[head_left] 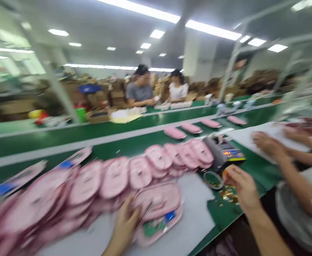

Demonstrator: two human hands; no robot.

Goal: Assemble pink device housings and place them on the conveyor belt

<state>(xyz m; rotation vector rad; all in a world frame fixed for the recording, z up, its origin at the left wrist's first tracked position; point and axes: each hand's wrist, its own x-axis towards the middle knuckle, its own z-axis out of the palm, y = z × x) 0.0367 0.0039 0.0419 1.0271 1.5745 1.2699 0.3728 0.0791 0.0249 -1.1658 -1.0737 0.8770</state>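
My left hand point(125, 222) is closed on the near left edge of a pink oval plastic shell point(163, 199). A thin dark strip, either a wire or a tool, shows beside its fingers. Under that shell, a green circuit board point(154, 227) and a small blue piece point(169, 216) show in a second pink part. My right hand point(242, 188) is raised over the bench at the right, fingers pinched together. Something orange shows at its fingertips, too blurred to name. Below it lie small gold-coloured bits point(228, 195), next to a round ring-shaped dish point(213, 180).
Overlapping stacks of pink shells point(83, 185) fill the left and middle. A device with a red digital display point(226, 153) stands behind my right hand. More pink pieces point(191, 128) lie on the green bench. A co-worker's hands point(268, 142) are at the right; two people sit opposite.
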